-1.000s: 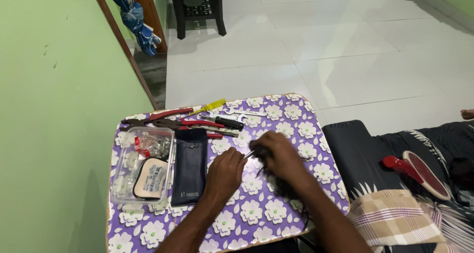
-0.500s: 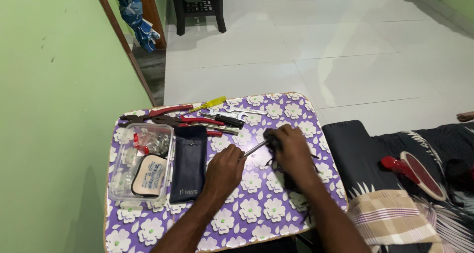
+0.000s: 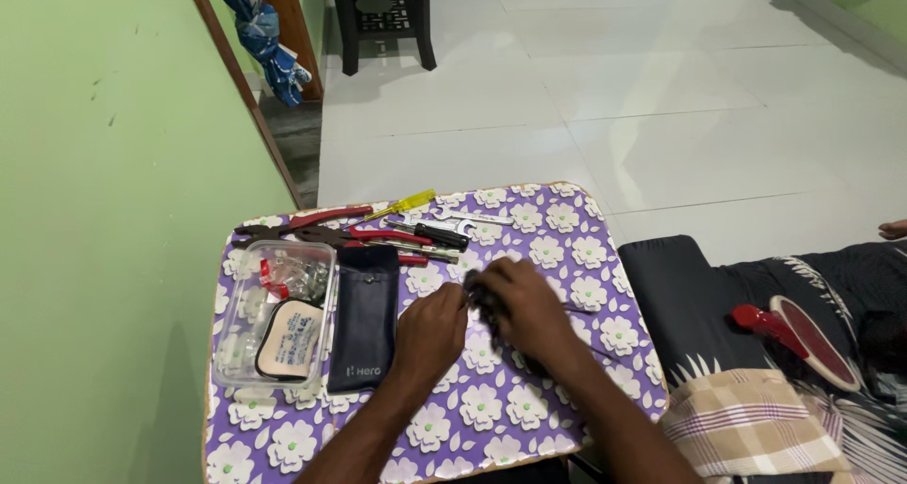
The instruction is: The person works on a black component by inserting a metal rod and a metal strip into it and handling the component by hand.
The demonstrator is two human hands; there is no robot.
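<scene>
While both hands (image 3: 482,309) pinch something dark, the purple flowered table (image 3: 557,399) stands on pale tiles (image 3: 661,97)

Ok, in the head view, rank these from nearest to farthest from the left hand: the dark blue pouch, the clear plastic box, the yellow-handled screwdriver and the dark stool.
From the left hand:
1. Dark blue pouch, right beside it, on its left.
2. Clear plastic box, further left, past the pouch.
3. Yellow-handled screwdriver, at the table's far edge.
4. Dark stool, on the floor at the top of the picture.
</scene>
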